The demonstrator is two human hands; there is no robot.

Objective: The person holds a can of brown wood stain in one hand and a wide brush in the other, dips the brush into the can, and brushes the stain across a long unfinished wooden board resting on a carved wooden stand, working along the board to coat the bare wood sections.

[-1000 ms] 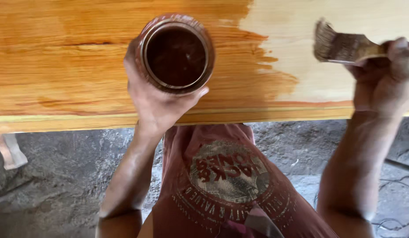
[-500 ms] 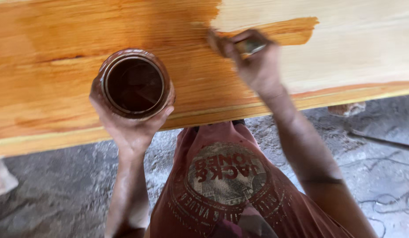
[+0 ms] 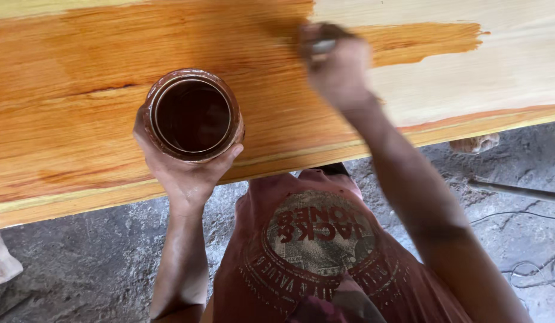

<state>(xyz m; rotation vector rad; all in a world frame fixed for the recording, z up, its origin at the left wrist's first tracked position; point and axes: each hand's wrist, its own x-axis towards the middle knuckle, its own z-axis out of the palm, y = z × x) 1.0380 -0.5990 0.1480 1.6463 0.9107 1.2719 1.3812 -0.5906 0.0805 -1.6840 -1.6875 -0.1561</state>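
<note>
The long pale wooden board (image 3: 469, 78) lies across your view, its left and middle part coated in orange-brown stain. Your left hand (image 3: 185, 170) cups a round stain-smeared glass jar of dark brown liquid (image 3: 192, 115) from below, over the board's near edge. Your right hand (image 3: 337, 69), blurred, is clenched around a brush handle (image 3: 321, 46) near the far edge, at the stain's boundary.

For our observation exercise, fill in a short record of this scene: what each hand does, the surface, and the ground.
Left hand: holds an open jar of dark brown liquid above the plank
Right hand: blurred, grips a brush on the plank
Plank: wood, stained orange at left, pale and bare at right
Ground: rough grey, a thin cable at right
</note>
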